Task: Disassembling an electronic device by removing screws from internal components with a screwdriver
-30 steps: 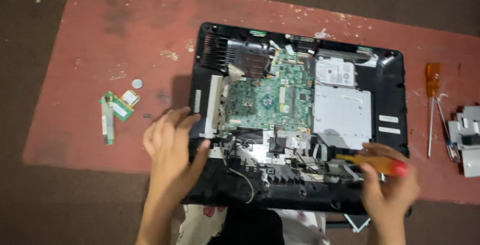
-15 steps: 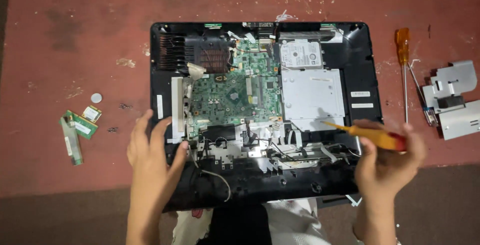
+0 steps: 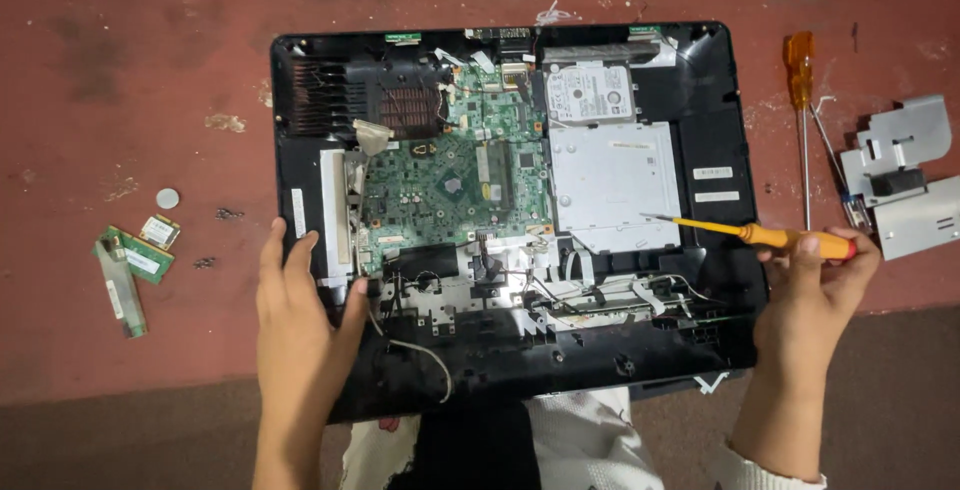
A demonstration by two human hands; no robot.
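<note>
An opened black laptop chassis [image 3: 700,80] lies on a red mat, showing a green motherboard [image 3: 450,185], a silver drive cage [image 3: 610,185] and a hard drive [image 3: 590,92]. My left hand [image 3: 300,315] rests flat on the chassis's lower left, fingers spread beside a metal bracket. My right hand [image 3: 815,285] grips a yellow-orange screwdriver [image 3: 760,235] at the chassis's right edge. Its tip [image 3: 648,216] touches the lower right of the drive cage.
A second orange-handled screwdriver [image 3: 800,100] and grey metal brackets [image 3: 900,175] lie to the right. At left sit small green circuit cards [image 3: 135,260], a coin cell [image 3: 167,198] and loose screws [image 3: 228,214]. Dark floor borders the red mat [image 3: 150,80] below.
The view has shifted, so the laptop sits more central. My right hand moved right and up with the screwdriver, whose tip now rests on the drive cage. My left hand stays on the lower left.
</note>
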